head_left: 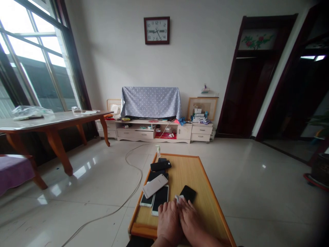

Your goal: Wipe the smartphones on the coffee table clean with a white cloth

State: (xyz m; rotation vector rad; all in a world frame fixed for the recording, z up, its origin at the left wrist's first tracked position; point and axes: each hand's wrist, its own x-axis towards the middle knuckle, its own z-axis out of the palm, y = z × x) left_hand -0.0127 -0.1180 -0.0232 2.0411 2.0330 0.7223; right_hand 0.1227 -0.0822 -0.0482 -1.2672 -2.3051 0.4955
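My left hand (168, 219) and my right hand (190, 219) are side by side and touching, low over the wooden table (189, 169). A crumpled white tissue (179, 198) pokes out at the fingertips of my right hand, which is closed over it. Just beyond lies a black smartphone (188, 192), its near part covered by the right fingers. The fingers of my left hand are curled; whatever is under them is hidden. Left of the hands, several phones lie in an overlapping row: a pale pink phone (155, 186) face down, a white-framed phone (160, 202), and a black phone (160, 166).
A small pump bottle (158, 151) stands at the table's far end. A cable (140, 175) runs across the tiled floor on the left. Further off are a larger table (48, 121), a low white cabinet (136, 133) and a spotted cloth (151, 103).
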